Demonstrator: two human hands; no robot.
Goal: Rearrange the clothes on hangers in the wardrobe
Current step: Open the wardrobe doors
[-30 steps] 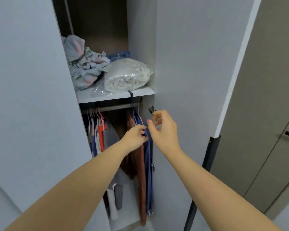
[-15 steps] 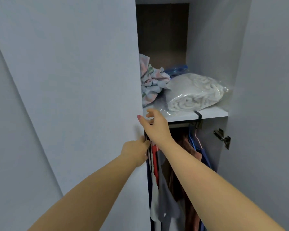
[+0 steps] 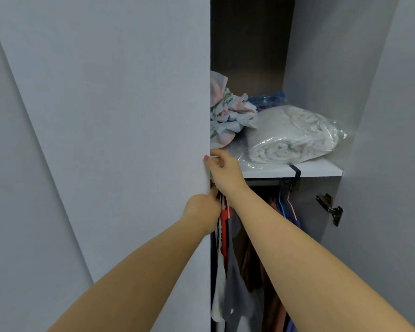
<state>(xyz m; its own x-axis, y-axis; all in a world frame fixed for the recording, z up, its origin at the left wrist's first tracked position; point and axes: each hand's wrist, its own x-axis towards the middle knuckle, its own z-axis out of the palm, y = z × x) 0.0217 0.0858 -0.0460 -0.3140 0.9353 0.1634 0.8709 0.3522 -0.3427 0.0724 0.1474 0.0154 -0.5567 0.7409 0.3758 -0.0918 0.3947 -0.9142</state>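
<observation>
**Q:** Head cam, what's shown?

**A:** Right hand [image 3: 223, 171] pinches the edge of the tall grey wardrobe door [image 3: 130, 140], thumb on its face, fingers [image 3: 217, 153] curled behind. Left hand [image 3: 201, 209] reaches past that edge. Its fingers are hidden, so can't tell the grip.

**Q:** And the clothes?

**A:** Red plastic hanger [image 3: 223, 218], grey cloth top [image 3: 234, 271] and brown cloth garment [image 3: 249, 267] hang bunched just inside, under the white shelf [image 3: 297, 169]. Best approach, probably: swing door wider first, then slide one hanger at a time by its hook.

The grey door [image 3: 130, 116] screens the left-hand clothes [image 3: 227, 238]; a gap lies right of them.
</observation>
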